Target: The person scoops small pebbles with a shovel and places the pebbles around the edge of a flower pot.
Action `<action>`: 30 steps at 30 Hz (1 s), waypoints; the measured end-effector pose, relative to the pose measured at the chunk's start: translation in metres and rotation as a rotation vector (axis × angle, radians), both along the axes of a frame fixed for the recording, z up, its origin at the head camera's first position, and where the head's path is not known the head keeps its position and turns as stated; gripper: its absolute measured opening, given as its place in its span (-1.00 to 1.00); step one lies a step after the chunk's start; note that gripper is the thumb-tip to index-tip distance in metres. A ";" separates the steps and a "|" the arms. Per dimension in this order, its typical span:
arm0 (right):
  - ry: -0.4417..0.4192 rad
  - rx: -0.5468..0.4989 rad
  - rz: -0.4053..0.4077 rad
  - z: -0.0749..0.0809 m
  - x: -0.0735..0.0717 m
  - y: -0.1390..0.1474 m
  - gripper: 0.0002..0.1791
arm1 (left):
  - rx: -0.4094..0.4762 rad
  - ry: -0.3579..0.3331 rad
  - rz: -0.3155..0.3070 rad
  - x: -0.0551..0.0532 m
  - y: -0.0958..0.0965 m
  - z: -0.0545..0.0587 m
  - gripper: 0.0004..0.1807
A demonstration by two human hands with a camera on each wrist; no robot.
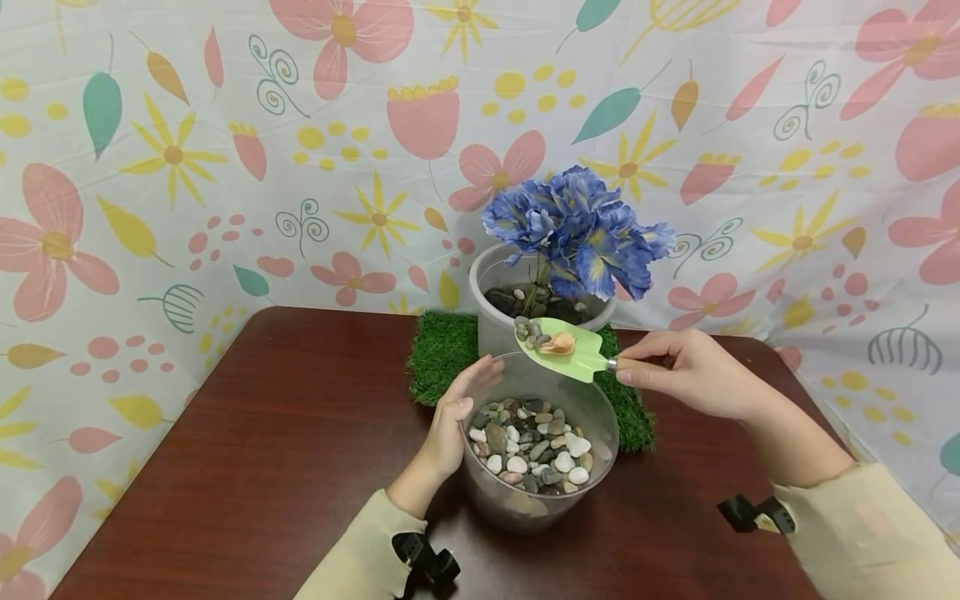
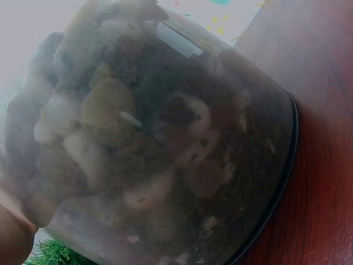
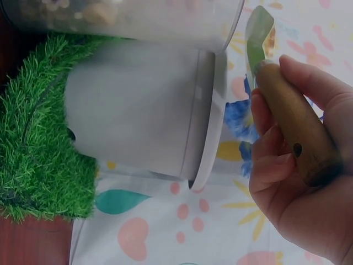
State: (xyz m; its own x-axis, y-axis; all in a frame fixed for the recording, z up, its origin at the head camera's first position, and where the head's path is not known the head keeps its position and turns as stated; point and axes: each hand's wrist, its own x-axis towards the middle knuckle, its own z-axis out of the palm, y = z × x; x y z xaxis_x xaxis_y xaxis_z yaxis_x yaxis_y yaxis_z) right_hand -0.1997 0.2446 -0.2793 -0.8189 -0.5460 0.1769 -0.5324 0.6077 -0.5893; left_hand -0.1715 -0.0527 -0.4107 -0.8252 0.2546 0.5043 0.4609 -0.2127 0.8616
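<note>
My right hand (image 1: 686, 371) grips a small trowel by its wooden handle (image 3: 295, 118). The trowel's light green blade (image 1: 588, 362) is level above the far rim of a clear plastic container (image 1: 517, 512). On the blade lie several grey pebbles (image 1: 531, 333) and an orange-tan piece (image 1: 558, 342). With its fingers extended, my left hand (image 1: 453, 417) rests against the container's left side near the rim. Grey, white and brown stones (image 1: 532, 446) fill the container's lower part. Directly behind stands a white pot (image 1: 491, 329) with blue flowers (image 1: 577, 225) and some dark stones inside.
The white pot stands on a green artificial grass mat (image 1: 442, 358), which shows on both sides of it. Beneath everything is a dark reddish-brown table (image 1: 285, 442). A floral-patterned cloth (image 1: 247, 167) hangs behind the table, close to the pot.
</note>
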 end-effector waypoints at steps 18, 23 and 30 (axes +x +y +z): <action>0.033 0.036 -0.038 0.002 -0.011 0.002 -0.78 | -0.003 0.004 0.007 0.001 0.000 0.001 -0.27; 0.015 0.041 -0.052 0.003 -0.014 0.002 -0.76 | 0.005 0.011 0.005 0.001 0.001 0.001 -0.28; 0.020 0.029 -0.047 0.004 -0.018 0.003 -0.76 | -0.001 0.012 0.008 0.000 0.000 0.000 -0.28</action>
State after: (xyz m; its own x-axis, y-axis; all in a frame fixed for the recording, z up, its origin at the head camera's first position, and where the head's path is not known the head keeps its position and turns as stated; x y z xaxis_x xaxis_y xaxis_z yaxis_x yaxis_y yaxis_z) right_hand -0.2175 0.2475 -0.2756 -0.8401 -0.5123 0.1784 -0.5146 0.6487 -0.5607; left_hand -0.1712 -0.0523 -0.4107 -0.8209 0.2487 0.5140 0.4730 -0.2081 0.8561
